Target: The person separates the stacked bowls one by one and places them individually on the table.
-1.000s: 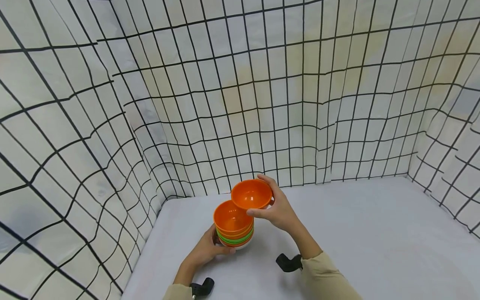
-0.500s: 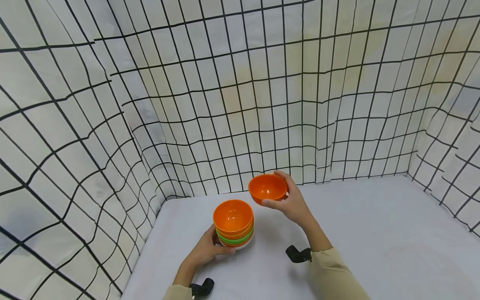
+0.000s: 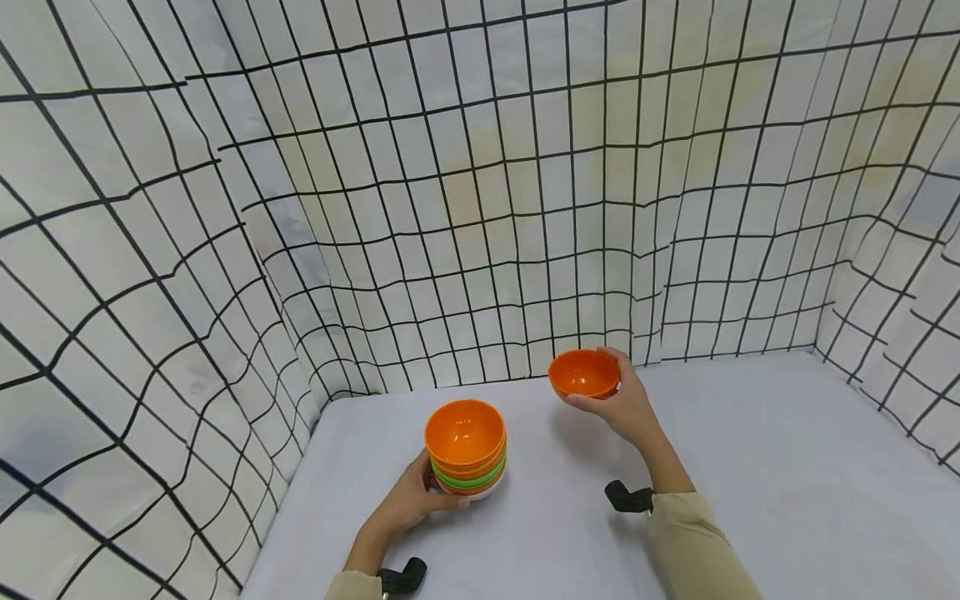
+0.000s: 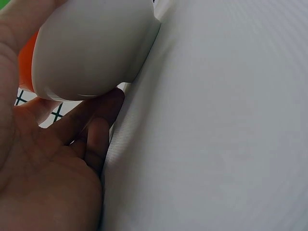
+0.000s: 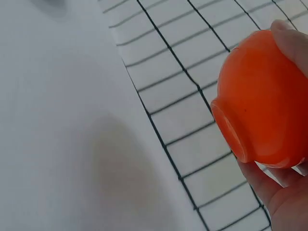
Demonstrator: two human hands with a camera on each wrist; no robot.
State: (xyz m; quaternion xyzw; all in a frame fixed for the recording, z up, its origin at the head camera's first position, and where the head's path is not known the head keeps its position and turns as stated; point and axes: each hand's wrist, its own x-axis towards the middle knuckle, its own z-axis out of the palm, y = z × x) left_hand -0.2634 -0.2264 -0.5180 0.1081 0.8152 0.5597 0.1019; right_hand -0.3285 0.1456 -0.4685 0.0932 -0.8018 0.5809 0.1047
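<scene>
A stack of bowls (image 3: 466, 450) stands on the white table (image 3: 750, 483): orange on top, green bands below, a white bowl (image 4: 91, 48) at the bottom. My left hand (image 3: 408, 500) cups the stack's base from the near-left side. My right hand (image 3: 626, 404) holds a single orange bowl (image 3: 584, 372) in the air, right of the stack and near the back wall. In the right wrist view that orange bowl (image 5: 262, 103) shows its underside, with a fingertip over its rim.
Grid-patterned white fabric walls (image 3: 480, 208) close in the table at the back, left and right. Black wrist-camera mounts (image 3: 628, 497) show at both sleeves.
My right hand has carried the single orange bowl up off the stack and away to the right, toward the back wall. The left hand and the stack stayed put.
</scene>
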